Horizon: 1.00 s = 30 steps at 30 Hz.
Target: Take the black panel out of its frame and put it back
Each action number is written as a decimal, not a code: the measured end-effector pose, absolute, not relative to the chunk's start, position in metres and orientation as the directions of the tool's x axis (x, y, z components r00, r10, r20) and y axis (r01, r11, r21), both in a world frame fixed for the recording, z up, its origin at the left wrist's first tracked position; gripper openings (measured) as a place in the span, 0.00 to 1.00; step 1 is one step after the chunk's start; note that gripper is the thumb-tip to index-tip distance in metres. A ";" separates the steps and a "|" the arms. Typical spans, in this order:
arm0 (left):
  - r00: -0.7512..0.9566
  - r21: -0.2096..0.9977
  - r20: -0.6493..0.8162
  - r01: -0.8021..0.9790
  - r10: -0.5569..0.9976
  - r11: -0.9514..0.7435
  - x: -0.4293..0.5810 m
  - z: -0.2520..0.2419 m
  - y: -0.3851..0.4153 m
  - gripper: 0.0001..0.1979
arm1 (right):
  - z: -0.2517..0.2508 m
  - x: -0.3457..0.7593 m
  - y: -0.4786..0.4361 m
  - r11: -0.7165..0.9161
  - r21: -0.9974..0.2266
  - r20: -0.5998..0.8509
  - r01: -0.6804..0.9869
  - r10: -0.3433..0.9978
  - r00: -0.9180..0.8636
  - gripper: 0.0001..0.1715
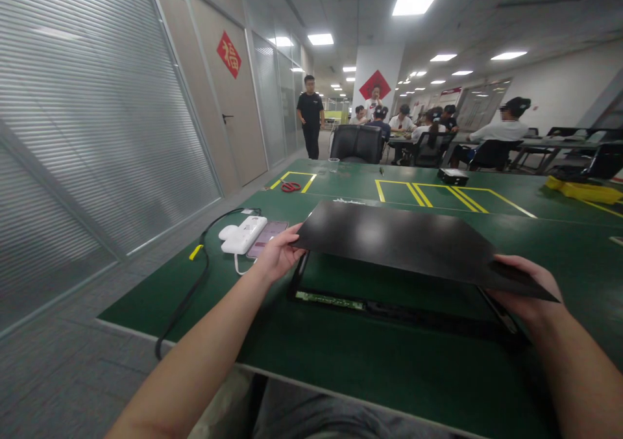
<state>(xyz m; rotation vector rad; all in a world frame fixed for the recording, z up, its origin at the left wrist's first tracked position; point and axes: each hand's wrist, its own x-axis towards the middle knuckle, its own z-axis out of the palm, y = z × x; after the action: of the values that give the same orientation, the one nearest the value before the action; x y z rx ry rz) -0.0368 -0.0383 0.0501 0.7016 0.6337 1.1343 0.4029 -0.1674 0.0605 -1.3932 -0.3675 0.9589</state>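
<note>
A thin, dark rectangular sheet with a dull sheen is held up between both hands, above the table. My left hand pinches its left corner, thumb on top. At the right end my right hand grips the sheet's edge, with most fingers hidden beneath it. Under the sheet a black frame lies on the green table. A strip of green circuit board shows along the frame's near side. The sheet hides the frame's far part.
Left of the sheet lie a white power bank, a phone and a black cable. Red-handled scissors, a black box and a yellow item are farther back on the green table. A person stands beyond.
</note>
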 end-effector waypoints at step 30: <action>0.096 0.821 -0.113 -0.551 0.989 0.147 -0.039 0.049 -0.038 0.15 | 0.038 0.408 -0.156 -0.184 -0.974 -0.224 -0.128 0.766 0.602 0.26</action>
<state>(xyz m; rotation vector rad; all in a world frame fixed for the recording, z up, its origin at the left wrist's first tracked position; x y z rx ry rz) -0.0387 -0.0384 0.0494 0.7026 0.7907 1.2923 0.4081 -0.1559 0.0383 -1.5594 -0.5531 0.8778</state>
